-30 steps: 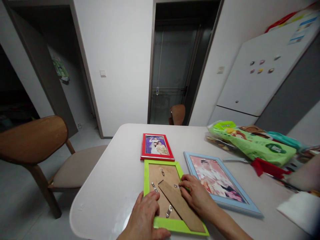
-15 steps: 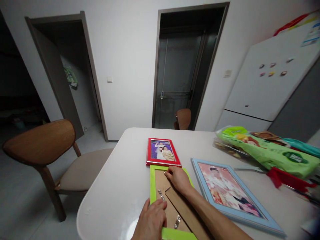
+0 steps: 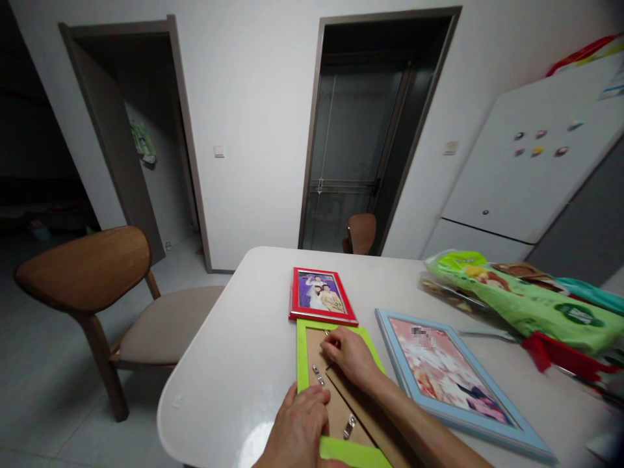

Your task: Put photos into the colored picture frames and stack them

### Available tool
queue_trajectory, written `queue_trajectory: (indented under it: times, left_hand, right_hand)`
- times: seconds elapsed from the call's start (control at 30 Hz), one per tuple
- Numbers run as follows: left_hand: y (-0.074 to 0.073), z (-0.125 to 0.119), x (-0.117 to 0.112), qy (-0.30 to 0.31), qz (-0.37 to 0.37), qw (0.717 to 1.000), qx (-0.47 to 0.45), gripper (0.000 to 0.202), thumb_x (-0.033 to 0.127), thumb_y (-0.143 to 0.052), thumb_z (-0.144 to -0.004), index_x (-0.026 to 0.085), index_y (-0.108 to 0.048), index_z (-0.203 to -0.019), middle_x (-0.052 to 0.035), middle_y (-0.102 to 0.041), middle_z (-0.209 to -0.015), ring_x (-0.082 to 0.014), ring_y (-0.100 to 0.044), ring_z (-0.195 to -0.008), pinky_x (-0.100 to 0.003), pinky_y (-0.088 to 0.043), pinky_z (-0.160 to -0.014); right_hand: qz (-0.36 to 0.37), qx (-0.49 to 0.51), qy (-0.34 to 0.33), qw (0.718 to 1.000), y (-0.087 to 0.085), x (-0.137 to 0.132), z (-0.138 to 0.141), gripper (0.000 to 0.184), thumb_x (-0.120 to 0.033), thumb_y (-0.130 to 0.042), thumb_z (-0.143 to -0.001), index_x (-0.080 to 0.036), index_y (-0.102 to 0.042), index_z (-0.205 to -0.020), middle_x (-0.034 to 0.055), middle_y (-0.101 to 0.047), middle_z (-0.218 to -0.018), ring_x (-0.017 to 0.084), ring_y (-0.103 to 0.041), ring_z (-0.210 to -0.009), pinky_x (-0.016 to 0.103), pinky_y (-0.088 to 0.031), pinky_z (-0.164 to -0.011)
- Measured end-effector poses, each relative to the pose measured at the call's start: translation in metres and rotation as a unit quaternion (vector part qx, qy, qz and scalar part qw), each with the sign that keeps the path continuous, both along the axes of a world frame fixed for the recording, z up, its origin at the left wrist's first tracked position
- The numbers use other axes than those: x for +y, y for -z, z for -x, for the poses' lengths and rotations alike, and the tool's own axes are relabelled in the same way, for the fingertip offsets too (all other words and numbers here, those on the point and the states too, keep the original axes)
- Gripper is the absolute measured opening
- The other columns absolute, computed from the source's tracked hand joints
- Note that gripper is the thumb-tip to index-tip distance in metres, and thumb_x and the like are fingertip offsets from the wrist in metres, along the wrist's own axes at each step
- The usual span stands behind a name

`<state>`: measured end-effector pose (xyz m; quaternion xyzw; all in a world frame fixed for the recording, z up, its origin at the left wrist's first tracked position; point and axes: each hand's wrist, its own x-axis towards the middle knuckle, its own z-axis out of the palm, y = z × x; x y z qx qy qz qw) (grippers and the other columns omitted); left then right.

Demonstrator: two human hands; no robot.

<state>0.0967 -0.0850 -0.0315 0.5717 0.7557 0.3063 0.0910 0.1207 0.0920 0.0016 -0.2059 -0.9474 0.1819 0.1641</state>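
Note:
A lime green photo frame lies face down on the table, its brown backing board showing. My left hand grips the frame's left edge, fingers lying over the board. Near the far end, my right hand is closed, its fingertips curled down on the board just below a small metal clip. Anything between those fingertips is hidden. Further metal clips sit at the left and near parts of the board. A brown stand leg runs lengthwise, partly under my right forearm.
Touching the green frame's far end is a red photo frame with a picture. To the right lies a larger light blue photo frame. Green packaging and a red object crowd the table's right side. A wooden chair stands left.
My right fingertips have drawn back slightly from the far clip, towards me. My left hand keeps its place on the frame. The whole view has shifted a little.

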Motion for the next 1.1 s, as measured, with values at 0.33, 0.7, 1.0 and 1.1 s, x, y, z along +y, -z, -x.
queue_trajectory:
  times: [0.33, 0.7, 1.0, 1.1]
  left_hand:
    - [0.004, -0.001, 0.003, -0.008, -0.063, 0.998, -0.002, 0.046, 0.036, -0.079, -0.038, 0.018, -0.053, -0.072, -0.0044, -0.058, -0.098, -0.0227, -0.051, -0.093, -0.039, -0.031, -0.090]
    - [0.002, -0.006, 0.002, -0.018, -0.082, 0.996, -0.007, 0.041, 0.027, -0.079, -0.039, 0.018, -0.051, -0.067, -0.0027, -0.056, -0.102, -0.0217, -0.048, -0.094, -0.036, -0.031, -0.089]
    - [-0.003, -0.008, 0.001, -0.015, -0.057, 0.998, -0.007, 0.040, 0.026, -0.079, -0.043, 0.017, -0.051, -0.070, -0.0060, -0.055, -0.104, -0.0236, -0.047, -0.097, -0.039, -0.028, -0.092]
    - [-0.007, -0.008, 0.000, -0.003, -0.047, 0.999, -0.002, 0.038, 0.027, -0.077, -0.047, 0.016, -0.050, -0.071, -0.0079, -0.053, -0.100, -0.0238, -0.047, -0.092, -0.038, -0.035, -0.084]
  right_hand:
    - [-0.016, -0.006, -0.129, 0.991, 0.002, -0.033, -0.021, 0.017, -0.018, -0.048, -0.074, -0.019, -0.064, -0.068, 0.0020, -0.059, -0.072, 0.014, -0.048, -0.074, 0.025, -0.033, -0.069]
    - [0.016, 0.000, -0.189, 0.982, -0.009, -0.028, -0.056, 0.016, -0.018, -0.049, -0.075, -0.022, -0.064, -0.078, 0.0030, -0.057, -0.086, 0.014, -0.048, -0.083, 0.025, -0.037, -0.074]
    - [-0.028, 0.024, -0.270, 0.962, -0.015, -0.038, -0.105, 0.021, -0.018, -0.048, -0.074, -0.026, -0.064, -0.083, 0.0047, -0.054, -0.099, 0.019, -0.044, -0.099, 0.040, -0.034, -0.088]
    - [0.018, 0.047, -0.262, 0.964, -0.012, -0.032, -0.109, 0.025, -0.021, -0.048, -0.074, -0.026, -0.062, -0.093, 0.0067, -0.052, -0.110, 0.020, -0.044, -0.104, 0.039, -0.035, -0.089]
